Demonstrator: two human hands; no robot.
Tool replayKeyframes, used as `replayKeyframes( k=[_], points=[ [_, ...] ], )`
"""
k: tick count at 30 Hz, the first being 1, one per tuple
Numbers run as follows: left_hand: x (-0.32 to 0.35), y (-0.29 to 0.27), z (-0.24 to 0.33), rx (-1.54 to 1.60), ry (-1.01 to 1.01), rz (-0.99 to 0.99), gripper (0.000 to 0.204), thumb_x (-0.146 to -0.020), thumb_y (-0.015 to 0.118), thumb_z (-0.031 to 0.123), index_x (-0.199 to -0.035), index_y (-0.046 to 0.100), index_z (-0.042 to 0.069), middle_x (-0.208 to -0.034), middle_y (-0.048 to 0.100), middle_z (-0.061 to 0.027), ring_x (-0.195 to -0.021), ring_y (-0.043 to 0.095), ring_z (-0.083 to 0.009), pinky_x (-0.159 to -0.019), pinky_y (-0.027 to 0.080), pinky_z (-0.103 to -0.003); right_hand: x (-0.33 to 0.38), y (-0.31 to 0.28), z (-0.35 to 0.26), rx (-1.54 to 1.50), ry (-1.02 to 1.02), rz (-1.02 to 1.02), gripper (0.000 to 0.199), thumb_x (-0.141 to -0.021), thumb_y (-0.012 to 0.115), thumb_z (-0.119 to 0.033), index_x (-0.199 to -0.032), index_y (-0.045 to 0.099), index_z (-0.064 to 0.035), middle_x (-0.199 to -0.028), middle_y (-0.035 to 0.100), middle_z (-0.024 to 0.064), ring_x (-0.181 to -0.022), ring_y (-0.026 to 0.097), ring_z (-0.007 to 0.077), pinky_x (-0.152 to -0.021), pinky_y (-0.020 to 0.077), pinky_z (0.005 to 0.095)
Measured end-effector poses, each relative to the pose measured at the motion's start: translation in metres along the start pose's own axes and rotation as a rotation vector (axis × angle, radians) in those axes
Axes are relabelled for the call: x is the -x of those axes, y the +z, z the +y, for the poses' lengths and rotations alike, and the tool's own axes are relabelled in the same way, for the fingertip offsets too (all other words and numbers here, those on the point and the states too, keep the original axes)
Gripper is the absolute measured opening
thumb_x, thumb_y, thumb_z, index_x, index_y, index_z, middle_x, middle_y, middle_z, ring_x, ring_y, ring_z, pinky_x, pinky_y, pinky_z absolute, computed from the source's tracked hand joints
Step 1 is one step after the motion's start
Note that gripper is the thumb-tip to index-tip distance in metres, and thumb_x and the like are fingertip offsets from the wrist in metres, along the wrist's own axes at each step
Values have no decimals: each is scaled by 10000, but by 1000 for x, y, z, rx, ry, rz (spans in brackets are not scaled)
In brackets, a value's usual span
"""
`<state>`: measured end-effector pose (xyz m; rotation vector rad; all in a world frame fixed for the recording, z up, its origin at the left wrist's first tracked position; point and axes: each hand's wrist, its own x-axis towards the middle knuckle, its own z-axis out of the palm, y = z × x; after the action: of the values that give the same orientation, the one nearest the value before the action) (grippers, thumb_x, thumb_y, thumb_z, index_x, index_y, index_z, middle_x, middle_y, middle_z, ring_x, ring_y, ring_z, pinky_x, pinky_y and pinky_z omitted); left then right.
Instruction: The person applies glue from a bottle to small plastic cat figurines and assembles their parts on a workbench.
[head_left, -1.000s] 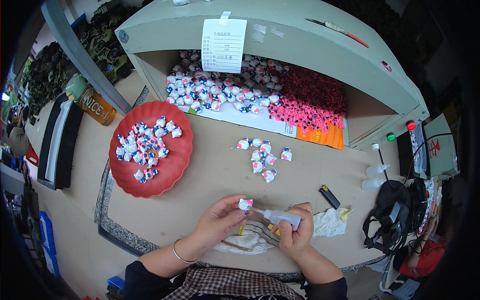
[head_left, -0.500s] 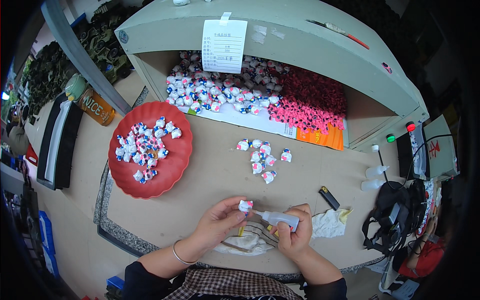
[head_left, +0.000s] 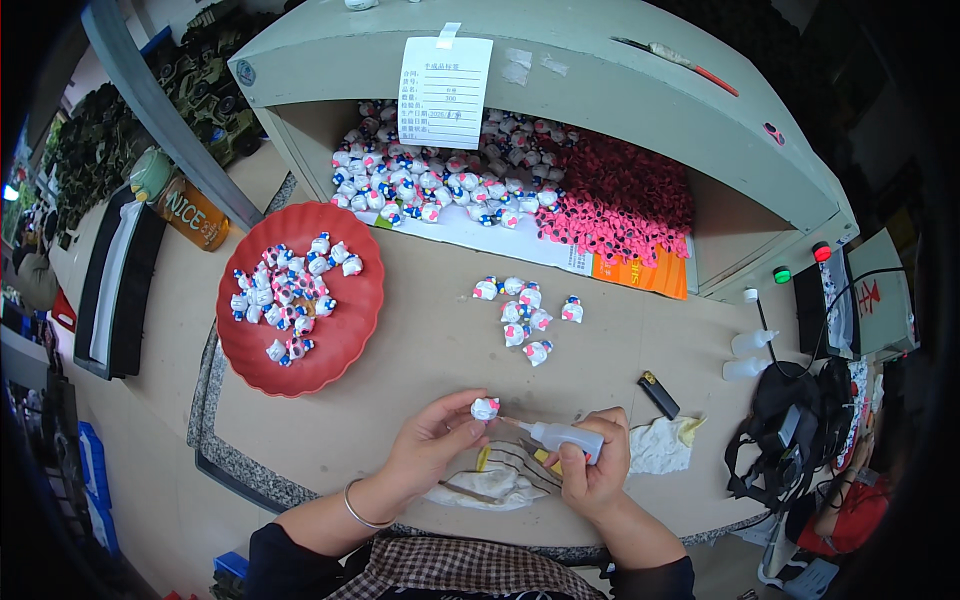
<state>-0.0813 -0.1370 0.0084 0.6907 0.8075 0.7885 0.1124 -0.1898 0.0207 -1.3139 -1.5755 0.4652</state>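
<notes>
Between the thumb and fingers of my left hand (head_left: 438, 438) is a small white figurine (head_left: 485, 408) with a pink bow. My right hand (head_left: 596, 470) is wrapped round a translucent squeeze bottle (head_left: 566, 437), its thin nozzle pointing left, close to the figurine's right side. Whether the tip touches it I cannot tell. Below the bottle, by the right fingers, shows a yellow and dark tool (head_left: 546, 459), mostly hidden. Underneath lies a striped white cloth (head_left: 492, 490). Beyond my hands is a loose group of similar figurines (head_left: 515, 310).
At the left stands a red scalloped bowl (head_left: 350, 340) with more figurines. A shelf at the back holds heaped white figurines (head_left: 430, 185) and pink pieces (head_left: 620, 225). To the right are a black lighter-like object (head_left: 658, 396), a white rag (head_left: 665, 446) and small bottles (head_left: 748, 344).
My left hand and the figurine have shifted slightly left, and the figurine is turned a little. The bottle has moved slightly right. Both grips stay the same.
</notes>
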Motion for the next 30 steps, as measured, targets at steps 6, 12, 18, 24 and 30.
replayKeyframes(
  k=[6,12,18,24,30],
  points=[
    [0,-1,-3,43,7,-3,353,-815,508,-24,-1159,474,51,-1034,558,-81,-944,556,-170,-759,487,-253,-16,-7,-13,-622,434,118,237,-811,526,-46,-989,375,0,-949,459,105,-791,547,150,-583,526,267],
    [2,2,-2,70,-27,-20,344,-818,509,-10,-1155,475,49,-1033,557,-79,-943,555,-176,-755,490,-264,-50,-22,8,-546,559,71,210,-778,493,38,-924,363,-38,-800,502,63,-775,575,150,-578,514,270],
    [1,2,-2,116,-26,-30,335,-820,513,-3,-1148,480,52,-1039,555,-77,-954,550,-171,-765,483,-267,-123,-43,100,325,312,202,103,-754,554,-51,-850,536,-19,-806,549,128,-720,589,281,-581,472,362],
    [0,2,-1,124,-29,-20,332,-819,510,-7,-1145,481,50,-1037,554,-78,-950,550,-169,-763,483,-266,-157,-28,116,761,357,68,154,-741,587,-109,-868,561,-26,-881,534,172,-780,558,363,-638,456,449],
    [0,3,-1,126,-27,-36,332,-816,509,-11,-1143,481,42,-1022,558,-84,-925,564,-186,-750,495,-263,-151,-37,115,865,273,16,175,-759,570,-123,-855,520,14,-820,540,201,-717,559,380,-614,456,445]
  ],
)
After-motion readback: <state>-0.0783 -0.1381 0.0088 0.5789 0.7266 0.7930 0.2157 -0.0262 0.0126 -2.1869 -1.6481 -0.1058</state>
